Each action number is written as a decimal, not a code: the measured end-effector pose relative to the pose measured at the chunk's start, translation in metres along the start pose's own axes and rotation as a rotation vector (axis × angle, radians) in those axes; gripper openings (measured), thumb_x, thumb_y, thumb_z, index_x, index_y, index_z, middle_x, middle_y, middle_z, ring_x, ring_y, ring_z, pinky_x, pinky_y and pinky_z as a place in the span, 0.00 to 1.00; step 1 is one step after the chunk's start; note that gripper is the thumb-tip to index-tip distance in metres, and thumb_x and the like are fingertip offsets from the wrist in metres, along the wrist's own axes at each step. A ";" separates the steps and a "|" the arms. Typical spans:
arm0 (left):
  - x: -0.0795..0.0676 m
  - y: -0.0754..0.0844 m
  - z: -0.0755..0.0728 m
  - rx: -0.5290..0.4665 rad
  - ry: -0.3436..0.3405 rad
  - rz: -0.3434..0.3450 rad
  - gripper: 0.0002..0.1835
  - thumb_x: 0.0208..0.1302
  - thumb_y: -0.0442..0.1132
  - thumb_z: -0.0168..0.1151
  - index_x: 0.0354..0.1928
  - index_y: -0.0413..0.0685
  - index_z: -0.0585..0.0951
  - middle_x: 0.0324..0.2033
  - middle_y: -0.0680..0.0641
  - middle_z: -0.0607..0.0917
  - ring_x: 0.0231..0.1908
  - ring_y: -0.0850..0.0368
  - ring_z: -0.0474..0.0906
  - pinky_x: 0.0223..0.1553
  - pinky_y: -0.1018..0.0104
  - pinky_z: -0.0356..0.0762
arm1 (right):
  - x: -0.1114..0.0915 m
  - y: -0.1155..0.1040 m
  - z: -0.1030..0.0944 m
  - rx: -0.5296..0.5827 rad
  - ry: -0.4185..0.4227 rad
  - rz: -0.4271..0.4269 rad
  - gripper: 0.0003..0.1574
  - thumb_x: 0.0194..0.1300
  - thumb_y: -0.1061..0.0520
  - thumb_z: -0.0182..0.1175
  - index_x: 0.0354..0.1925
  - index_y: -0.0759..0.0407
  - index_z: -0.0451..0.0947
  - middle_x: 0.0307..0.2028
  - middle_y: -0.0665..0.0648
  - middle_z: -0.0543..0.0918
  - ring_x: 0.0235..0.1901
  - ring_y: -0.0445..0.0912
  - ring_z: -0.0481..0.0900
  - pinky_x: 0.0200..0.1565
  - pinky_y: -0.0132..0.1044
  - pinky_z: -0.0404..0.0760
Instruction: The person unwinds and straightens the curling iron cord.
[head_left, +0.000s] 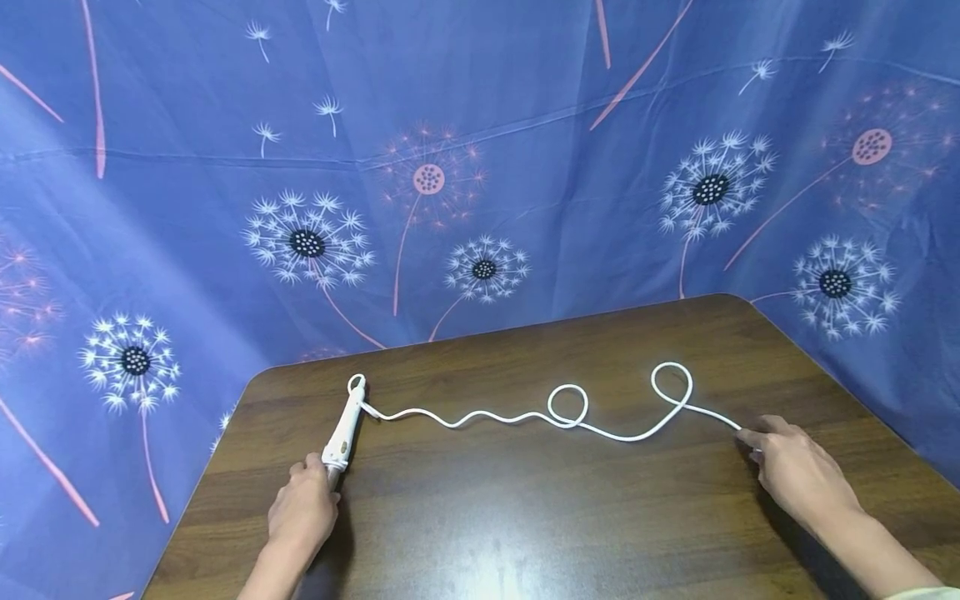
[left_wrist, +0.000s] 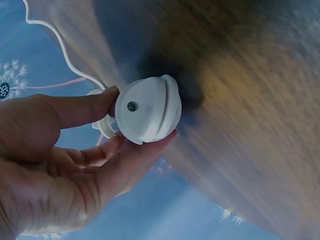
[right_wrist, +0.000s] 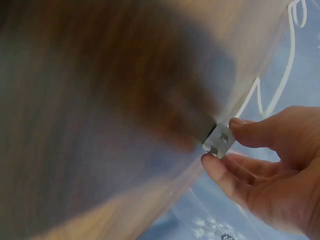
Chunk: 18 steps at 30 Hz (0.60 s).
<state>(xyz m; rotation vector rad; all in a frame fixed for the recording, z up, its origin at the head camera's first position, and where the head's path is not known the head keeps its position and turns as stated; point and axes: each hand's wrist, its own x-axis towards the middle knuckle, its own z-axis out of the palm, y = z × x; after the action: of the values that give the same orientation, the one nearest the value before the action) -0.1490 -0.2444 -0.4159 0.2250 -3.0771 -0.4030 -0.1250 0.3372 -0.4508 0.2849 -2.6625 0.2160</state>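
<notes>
My left hand (head_left: 303, 504) grips a white curling iron (head_left: 343, 433) by its barrel end, at the left of the table. Its handle points away from me and ends in a small hanging loop. Seen end-on in the left wrist view, the round white tip (left_wrist: 142, 110) has a slot across it and a small dark hole; thumb and fingers pinch it from both sides. A white cord (head_left: 487, 415) runs rightward from the handle, with two loops in it. At its far end my right hand (head_left: 806, 475) pinches a metal USB plug (right_wrist: 220, 141) between thumb and fingers.
The dark brown wooden table (head_left: 480, 500) has rounded far corners. Behind it hangs a blue cloth (head_left: 525, 167) printed with white and pink dandelions, close along the table's far edge. Light glares off the tabletop near the front middle.
</notes>
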 end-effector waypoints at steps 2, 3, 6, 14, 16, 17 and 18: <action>0.000 -0.002 0.001 0.007 -0.004 0.003 0.20 0.52 0.32 0.69 0.39 0.31 0.67 0.30 0.34 0.73 0.24 0.37 0.77 0.18 0.50 0.72 | -0.001 0.006 0.000 -0.029 0.007 -0.021 0.16 0.39 0.73 0.65 0.33 0.66 0.84 0.36 0.70 0.79 0.29 0.65 0.77 0.31 0.58 0.77; -0.001 -0.003 0.001 0.011 -0.005 0.005 0.20 0.52 0.32 0.69 0.39 0.32 0.67 0.30 0.34 0.73 0.25 0.36 0.77 0.17 0.50 0.72 | -0.002 0.009 0.000 -0.044 0.014 -0.028 0.13 0.39 0.73 0.65 0.30 0.66 0.83 0.35 0.69 0.79 0.27 0.64 0.77 0.30 0.57 0.77; -0.002 -0.005 -0.001 0.021 -0.017 0.010 0.21 0.52 0.33 0.69 0.40 0.32 0.67 0.29 0.35 0.73 0.24 0.38 0.77 0.17 0.51 0.71 | -0.006 0.016 0.000 -0.078 0.018 -0.041 0.11 0.39 0.72 0.65 0.28 0.67 0.82 0.33 0.69 0.80 0.24 0.61 0.75 0.28 0.55 0.76; -0.004 -0.008 -0.001 0.034 -0.021 -0.001 0.23 0.52 0.33 0.70 0.42 0.34 0.66 0.30 0.35 0.73 0.23 0.38 0.76 0.16 0.51 0.70 | -0.003 0.024 0.000 0.035 -0.035 -0.018 0.20 0.36 0.73 0.67 0.35 0.73 0.80 0.33 0.69 0.80 0.29 0.63 0.75 0.31 0.57 0.75; -0.004 -0.009 -0.001 0.032 -0.012 0.000 0.22 0.52 0.34 0.70 0.41 0.35 0.66 0.30 0.36 0.73 0.23 0.38 0.76 0.16 0.51 0.70 | 0.000 0.024 -0.001 0.099 -0.073 0.037 0.21 0.38 0.72 0.68 0.37 0.74 0.80 0.31 0.66 0.79 0.28 0.59 0.76 0.30 0.54 0.75; -0.005 -0.009 -0.001 0.031 -0.010 0.000 0.22 0.52 0.34 0.70 0.41 0.35 0.66 0.30 0.36 0.73 0.22 0.38 0.76 0.15 0.51 0.70 | 0.002 0.024 -0.002 0.133 -0.094 0.068 0.21 0.39 0.71 0.69 0.38 0.73 0.80 0.30 0.63 0.79 0.28 0.56 0.76 0.29 0.52 0.75; -0.005 -0.010 -0.001 0.030 -0.010 -0.001 0.22 0.52 0.34 0.70 0.41 0.35 0.67 0.30 0.36 0.73 0.22 0.38 0.76 0.16 0.51 0.70 | 0.004 0.024 -0.002 0.162 -0.114 0.102 0.21 0.41 0.70 0.70 0.39 0.72 0.80 0.29 0.61 0.79 0.27 0.51 0.76 0.28 0.48 0.74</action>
<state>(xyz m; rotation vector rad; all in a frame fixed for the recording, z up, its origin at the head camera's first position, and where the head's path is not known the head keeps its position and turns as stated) -0.1431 -0.2536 -0.4180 0.2256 -3.0947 -0.3588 -0.1329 0.3606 -0.4494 0.2187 -2.7798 0.4622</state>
